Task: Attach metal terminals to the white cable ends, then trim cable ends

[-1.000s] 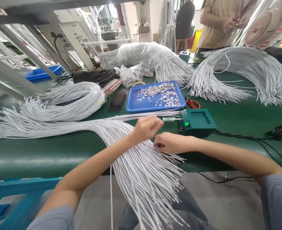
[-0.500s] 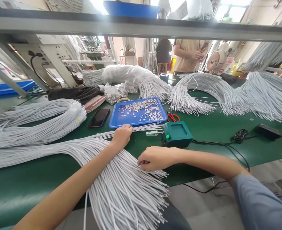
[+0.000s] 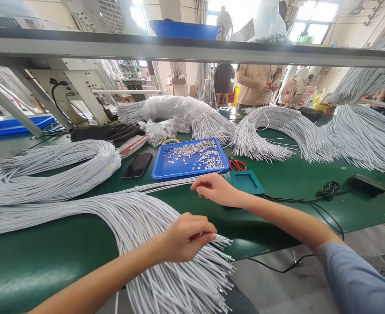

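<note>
A thick fan of white cables [image 3: 156,279] spreads over the table's front edge, metal-tipped ends to the right. Across it lies my left hand [image 3: 187,237], its thumb and forefinger pinched at the end of a cable by the upper edge of the bundle. Farther back, my right hand [image 3: 213,188] hovers in front of the green device [image 3: 246,182] and partly covers it. Its fingers are curled together, and whatever they hold is hidden. A few separate cables [image 3: 159,185] run along the front of a blue tray [image 3: 166,168] with small metal pieces [image 3: 210,161] scattered in it.
Red-handled scissors [image 3: 238,164] and a phone [image 3: 137,165] flank the tray. Coiled cable bundles [image 3: 90,174] lie left, with others [image 3: 260,135] at the back. A black adapter [image 3: 365,184] is at right. A shelf beam [image 3: 192,52] crosses above; a person [image 3: 257,85] stands beyond.
My left hand has come from the separate cables near the tray down to the bundle's ends. My right hand has lifted off the bundle and moved back toward the green device.
</note>
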Tool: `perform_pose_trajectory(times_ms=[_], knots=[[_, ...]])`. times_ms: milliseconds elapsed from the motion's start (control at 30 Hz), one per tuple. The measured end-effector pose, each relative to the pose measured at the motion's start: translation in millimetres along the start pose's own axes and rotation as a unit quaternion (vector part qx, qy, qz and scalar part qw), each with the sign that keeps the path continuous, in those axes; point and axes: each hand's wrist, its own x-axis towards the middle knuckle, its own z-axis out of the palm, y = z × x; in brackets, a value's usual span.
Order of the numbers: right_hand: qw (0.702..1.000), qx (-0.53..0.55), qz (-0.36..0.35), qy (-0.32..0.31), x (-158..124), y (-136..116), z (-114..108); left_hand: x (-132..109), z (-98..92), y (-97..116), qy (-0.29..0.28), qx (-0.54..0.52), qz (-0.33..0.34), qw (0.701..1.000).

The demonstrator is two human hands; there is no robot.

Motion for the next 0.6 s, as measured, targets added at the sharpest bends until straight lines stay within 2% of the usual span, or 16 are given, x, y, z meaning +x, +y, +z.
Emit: perform_pose_trajectory(times_ms=[33, 100, 133, 200, 333, 467, 600], knots=[[0.999, 0.035, -0.005, 0.006, -0.9, -0.9, 1.7, 0.9, 2.4, -4.4, 0.004, -0.074, -0.063, 0.995], [0.996, 0.086, -0.001, 0.020, -1.6, -1.5, 4.2, 4.1, 3.0, -22.0, 0.071, -0.211, -0.195, 0.955], [0.994, 0.108, 0.007, 0.025, -1.1, -0.9, 4.6, 5.9, 1.9, -32.4, 0.116, -0.253, -0.236, 0.931], [0.989, 0.147, 0.027, 0.016, 1.8, 2.3, 3.8, 8.4, -0.6, -50.4, 0.172, -0.291, -0.282, 0.898], [0.981, 0.191, 0.031, -0.003, 8.9, 12.3, 1.3, 8.2, -1.5, -61.5, 0.192, -0.302, -0.290, 0.888], [0.993, 0.110, -0.007, 0.029, 9.5, 19.1, 1.1, 7.5, 1.4, -56.8, 0.211, -0.285, -0.283, 0.891], [0.998, 0.054, -0.006, 0.013, 7.0, 21.7, -2.3, 9.7, 3.3, -58.3, 0.210, -0.322, -0.291, 0.876]])
